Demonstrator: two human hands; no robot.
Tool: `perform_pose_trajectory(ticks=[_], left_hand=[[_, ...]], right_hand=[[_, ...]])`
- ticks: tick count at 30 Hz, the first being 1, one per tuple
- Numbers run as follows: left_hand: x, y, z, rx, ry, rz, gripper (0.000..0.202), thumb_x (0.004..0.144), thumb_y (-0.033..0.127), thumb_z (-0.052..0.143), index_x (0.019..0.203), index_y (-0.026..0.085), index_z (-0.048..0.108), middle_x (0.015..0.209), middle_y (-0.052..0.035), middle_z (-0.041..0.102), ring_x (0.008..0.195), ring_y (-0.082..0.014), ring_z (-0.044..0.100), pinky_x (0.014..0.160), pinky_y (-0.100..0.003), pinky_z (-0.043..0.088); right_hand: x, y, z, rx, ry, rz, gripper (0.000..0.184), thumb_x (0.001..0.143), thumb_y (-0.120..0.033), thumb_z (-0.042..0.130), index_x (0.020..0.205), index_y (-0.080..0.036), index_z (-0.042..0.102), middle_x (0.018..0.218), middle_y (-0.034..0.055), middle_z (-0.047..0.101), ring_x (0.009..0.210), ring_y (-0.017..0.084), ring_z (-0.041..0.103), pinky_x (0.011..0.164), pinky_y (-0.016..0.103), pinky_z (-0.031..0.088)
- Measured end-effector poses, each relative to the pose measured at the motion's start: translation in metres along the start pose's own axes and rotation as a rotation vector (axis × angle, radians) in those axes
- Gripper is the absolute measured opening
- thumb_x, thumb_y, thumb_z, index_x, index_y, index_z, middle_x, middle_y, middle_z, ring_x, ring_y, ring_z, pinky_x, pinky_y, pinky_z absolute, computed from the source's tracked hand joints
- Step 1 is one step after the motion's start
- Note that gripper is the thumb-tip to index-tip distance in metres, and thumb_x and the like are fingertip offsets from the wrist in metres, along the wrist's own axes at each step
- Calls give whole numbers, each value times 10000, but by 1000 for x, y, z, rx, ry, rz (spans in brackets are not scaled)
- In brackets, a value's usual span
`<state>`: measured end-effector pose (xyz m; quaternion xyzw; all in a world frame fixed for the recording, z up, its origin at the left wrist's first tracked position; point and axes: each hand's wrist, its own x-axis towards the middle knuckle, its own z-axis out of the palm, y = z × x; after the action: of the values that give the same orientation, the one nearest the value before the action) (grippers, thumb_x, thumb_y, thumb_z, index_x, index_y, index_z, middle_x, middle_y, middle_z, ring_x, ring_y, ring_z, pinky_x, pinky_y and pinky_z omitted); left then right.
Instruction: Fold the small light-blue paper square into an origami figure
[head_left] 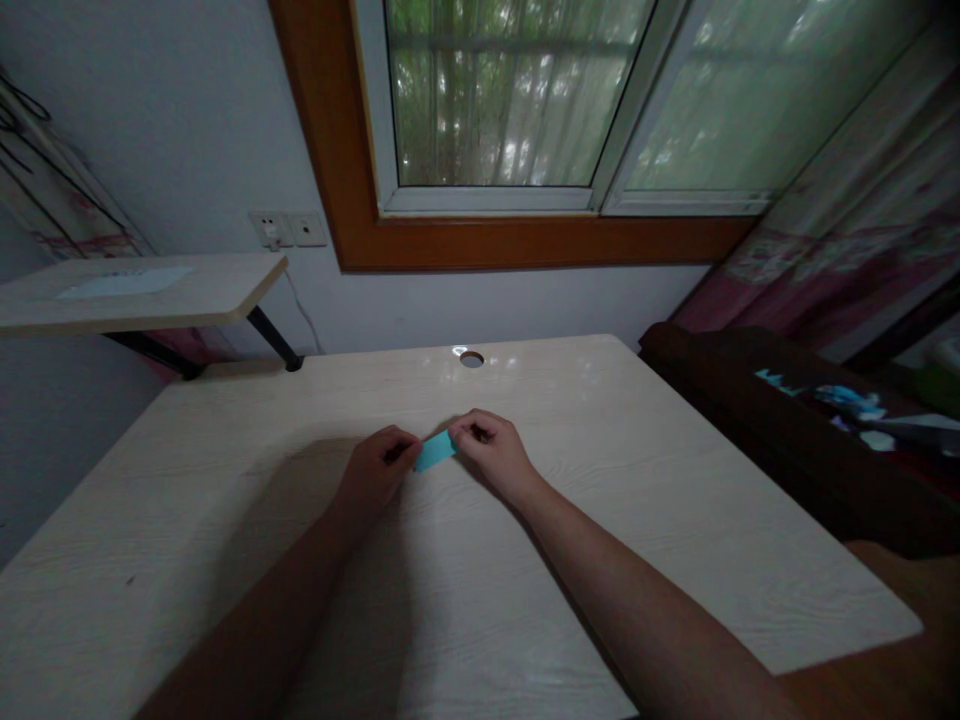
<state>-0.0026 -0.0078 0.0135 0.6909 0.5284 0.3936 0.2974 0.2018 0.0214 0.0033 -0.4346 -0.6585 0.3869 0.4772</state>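
A small turquoise strip, perhaps of paper, (436, 451) is stretched between my two hands, low over the pale wood-grain table (480, 600). My left hand (379, 462) is closed in a pinch on its left end. At the other end, the thumb and fingers of my right hand (491, 447) are pinched on its upper right corner. The strip looks flat and slants slightly upward to the right. Whether it touches the tabletop I cannot tell. My fingertips cover both of its ends.
A raised shelf (225, 300) on black legs stands at the table's back left, with a pale sheet (127, 282) on it. A round cable hole (472, 359) sits near the back edge. Dark furniture (720, 400) holding assorted items is to the right. Beyond the table are a wall and window (517, 100).
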Motion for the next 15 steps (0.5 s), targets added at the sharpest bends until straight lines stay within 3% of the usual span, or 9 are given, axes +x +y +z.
perform_pose_trajectory(ticks=[11,15], left_hand=[[3,-8,-2,-106,170,-85,176,853,317,578,788,178,664,755,-15,639,708,-148,588,655,-250,466],[2,-9,0,-107,240,-5,176,870,354,585,886,190,650,899,-37,624,808,-158,613,701,-262,516]], right_hand=[[4,6,-2,117,140,86,147,787,-303,619,771,-171,683,697,16,621,649,151,521,629,269,409],[6,9,-2,133,141,116,150,777,-300,628,766,-167,695,684,14,622,641,149,517,624,267,405]])
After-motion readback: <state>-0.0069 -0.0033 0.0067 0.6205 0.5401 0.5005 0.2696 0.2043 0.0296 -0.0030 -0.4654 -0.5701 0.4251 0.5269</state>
